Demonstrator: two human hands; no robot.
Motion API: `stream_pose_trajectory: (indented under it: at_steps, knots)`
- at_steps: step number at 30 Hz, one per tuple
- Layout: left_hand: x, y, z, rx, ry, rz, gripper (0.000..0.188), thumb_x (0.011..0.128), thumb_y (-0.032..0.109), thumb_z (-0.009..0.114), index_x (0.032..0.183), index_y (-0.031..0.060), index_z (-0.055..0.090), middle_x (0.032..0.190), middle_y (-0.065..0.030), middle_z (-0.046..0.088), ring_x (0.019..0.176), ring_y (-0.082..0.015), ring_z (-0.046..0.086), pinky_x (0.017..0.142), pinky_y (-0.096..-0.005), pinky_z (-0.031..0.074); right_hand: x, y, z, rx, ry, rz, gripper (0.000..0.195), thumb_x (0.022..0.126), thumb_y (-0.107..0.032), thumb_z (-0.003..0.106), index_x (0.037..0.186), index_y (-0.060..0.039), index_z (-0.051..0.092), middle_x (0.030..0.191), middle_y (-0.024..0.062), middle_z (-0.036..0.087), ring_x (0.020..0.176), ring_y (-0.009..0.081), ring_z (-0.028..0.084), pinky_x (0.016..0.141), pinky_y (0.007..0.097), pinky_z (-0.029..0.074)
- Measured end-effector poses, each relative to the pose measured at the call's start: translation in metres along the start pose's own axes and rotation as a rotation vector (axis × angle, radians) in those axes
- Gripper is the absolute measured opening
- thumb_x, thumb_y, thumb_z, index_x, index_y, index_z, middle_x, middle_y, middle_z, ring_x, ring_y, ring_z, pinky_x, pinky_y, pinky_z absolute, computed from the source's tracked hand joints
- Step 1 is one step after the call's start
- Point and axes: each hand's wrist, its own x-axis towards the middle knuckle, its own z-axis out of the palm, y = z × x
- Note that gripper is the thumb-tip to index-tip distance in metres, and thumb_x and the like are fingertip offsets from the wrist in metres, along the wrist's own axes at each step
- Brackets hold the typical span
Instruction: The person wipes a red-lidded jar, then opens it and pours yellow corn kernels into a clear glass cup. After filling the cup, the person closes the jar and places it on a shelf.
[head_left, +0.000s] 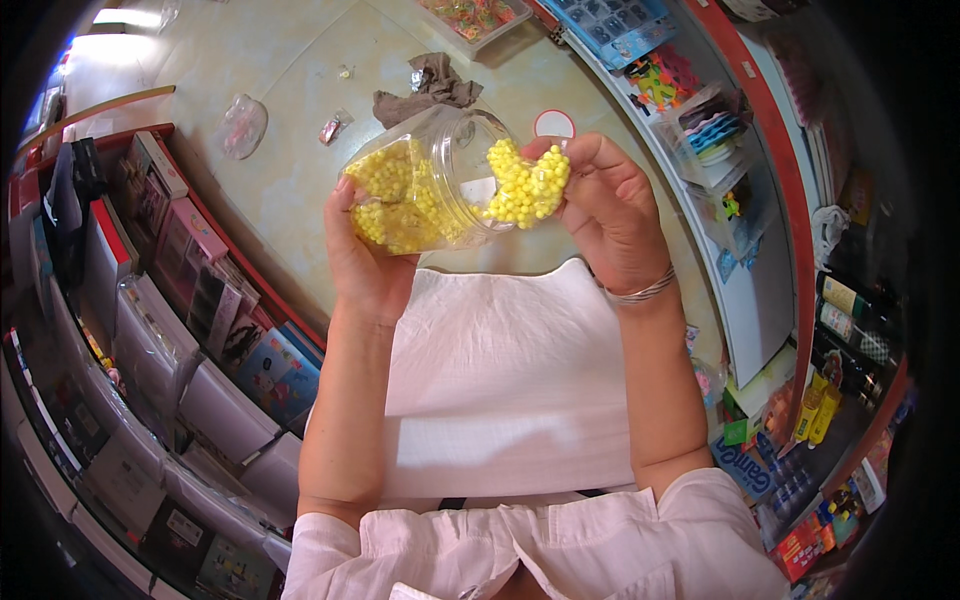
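Observation:
A clear plastic jar (397, 195) is tilted on its side, its mouth facing right, with clusters of small yellow balls inside. My left hand (371, 262) holds its base from below and the left. At the jar's mouth, my right hand (611, 202) pinches the upper right end of a clear bag of yellow balls (525, 184). The bag's lower left part reaches the rim; whether it is partly inside is hard to tell. A round white lid or disc with a red edge (554, 124) shows just behind my right fingertips.
Crumpled brown paper (427, 90), a small wrapped packet (331, 129) and a clear bag (244, 126) lie on the floor. A plastic bin (480, 34) stands beyond. Shelves of boxes (225, 405) flank the left; shelving with a red edge (776, 142) curves along the right.

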Motion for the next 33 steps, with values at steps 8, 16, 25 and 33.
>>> stream_pose_trajectory:
  at_steps: [8,16,25,33]
  knots:
    - [-0.003,0.002,0.001,0.008,-0.019,-0.026,0.057,0.089,0.054,0.050,0.131,0.0151,0.052,0.131,-0.0048,0.055,0.120,-0.0231,0.054,0.100,-0.0441,0.044,0.002,0.002,-0.001,0.344,0.016,0.061,0.017,0.097,-0.015,0.045,0.106,-0.0074,0.057,0.125,0.0228,0.058,0.108,0.0259,0.061,0.093,0.0401,0.050]
    - [-0.002,0.005,0.001,-0.082,-0.046,-0.054,0.063,0.091,0.057,0.043,0.136,0.0129,0.046,0.136,-0.0095,0.051,0.123,-0.0288,0.051,0.100,-0.0495,0.043,0.005,0.013,-0.009,0.810,0.132,0.310,0.022,0.098,-0.016,0.044,0.111,-0.0036,0.058,0.123,0.0241,0.057,0.102,0.0279,0.060,0.085,0.0409,0.050]
    - [-0.002,0.016,0.000,-0.176,0.001,0.037,0.065,0.091,0.056,0.042,0.140,0.0131,0.041,0.139,-0.0122,0.045,0.118,-0.0334,0.047,0.092,-0.0520,0.042,0.009,0.011,-0.033,-0.111,0.451,0.057,0.019,0.094,-0.007,0.050,0.109,0.0015,0.060,0.104,0.0118,0.063,0.088,0.0159,0.062,0.077,0.0295,0.051]
    - [-0.003,0.018,0.001,-0.187,-0.002,0.044,0.065,0.090,0.056,0.045,0.139,0.0124,0.041,0.139,-0.0128,0.044,0.119,-0.0323,0.046,0.091,-0.0516,0.042,0.011,0.051,-0.062,-1.142,0.438,0.130,0.022,0.085,-0.008,0.059,0.105,0.0003,0.062,0.106,0.0181,0.066,0.099,0.0244,0.066,0.084,0.0334,0.052]
